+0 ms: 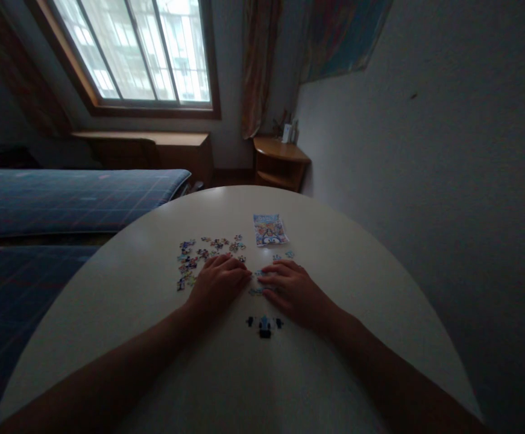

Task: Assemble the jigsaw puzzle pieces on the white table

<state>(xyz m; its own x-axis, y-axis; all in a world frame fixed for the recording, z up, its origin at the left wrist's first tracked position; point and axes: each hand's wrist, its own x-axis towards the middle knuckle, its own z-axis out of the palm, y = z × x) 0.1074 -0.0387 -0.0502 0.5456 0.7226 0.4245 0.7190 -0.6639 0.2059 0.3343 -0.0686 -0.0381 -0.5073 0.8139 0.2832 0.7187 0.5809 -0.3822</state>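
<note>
Flat on the table, my left hand [219, 280] rests at the right edge of a spread of loose jigsaw pieces [187, 264], fingers out and no held piece visible. My right hand [293, 289] lies opposite, its fingers apart over a few pale blue jigsaw pieces [256, 292], which it partly covers. The two hands' fingertips nearly meet. Nearer to me sits a small joined puzzle section [264, 325] with dark and light blue parts. Beyond the right hand are a couple more light blue pieces [290, 254] and a colourful printed picture packet [270, 230].
The round white table [325, 386] has a curved edge all round. A bed with a blue plaid cover [63, 199] stands at the left. Past the table are a wooden corner shelf [280, 149], a desk [176, 138] and a window [135, 51]. A wall [447, 181] runs along the right.
</note>
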